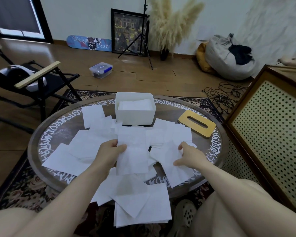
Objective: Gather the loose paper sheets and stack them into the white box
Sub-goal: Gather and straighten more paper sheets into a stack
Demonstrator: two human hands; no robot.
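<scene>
Thin white paper sheet (132, 151), long axis pointing at the white plastic box (135, 111) straight ahead, pinched by left hand (110, 153); right hand (189, 155) presses neighbouring sheets, fingers spread.

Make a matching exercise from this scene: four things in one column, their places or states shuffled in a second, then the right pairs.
1. white box
2. wooden lid
3. left hand
4. right hand

A. flat on the table, right of the box
B. pinching one sheet
C. far side of the table, paper inside
D. fingers on the sheets to the right

1-C, 2-A, 3-B, 4-D
</scene>
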